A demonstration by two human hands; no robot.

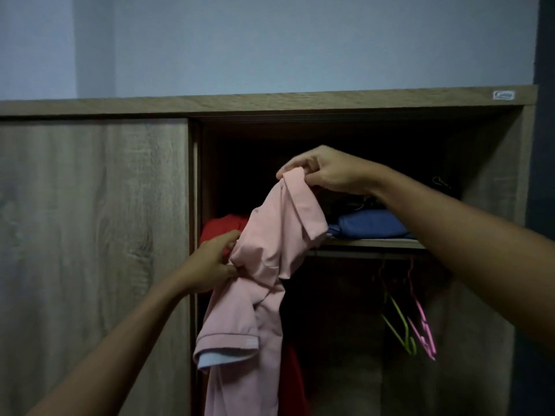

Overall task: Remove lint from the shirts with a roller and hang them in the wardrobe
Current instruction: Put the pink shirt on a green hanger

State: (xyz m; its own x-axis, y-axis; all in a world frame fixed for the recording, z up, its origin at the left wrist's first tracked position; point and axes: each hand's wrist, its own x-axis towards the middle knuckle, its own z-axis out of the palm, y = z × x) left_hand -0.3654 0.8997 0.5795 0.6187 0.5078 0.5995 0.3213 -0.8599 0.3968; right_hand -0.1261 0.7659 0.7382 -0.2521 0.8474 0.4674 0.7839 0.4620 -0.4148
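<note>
A pink polo shirt (270, 244) hangs crumpled in front of the open wardrobe (330, 105). My right hand (327, 171) pinches its collar up high, level with the upper shelf compartment. My left hand (213, 262) grips a bunch of the fabric lower down, to the left. One sleeve with a light blue cuff lining dangles at the bottom left. No lint roller is in view.
The wardrobe's left sliding door (93, 235) is shut. On the inner shelf (372, 243) lie a red garment (222, 226) and a folded blue one (372, 225). Under the shelf hang a green hanger (399, 328) and a pink hanger (423, 325). Red cloth (292, 379) hangs below.
</note>
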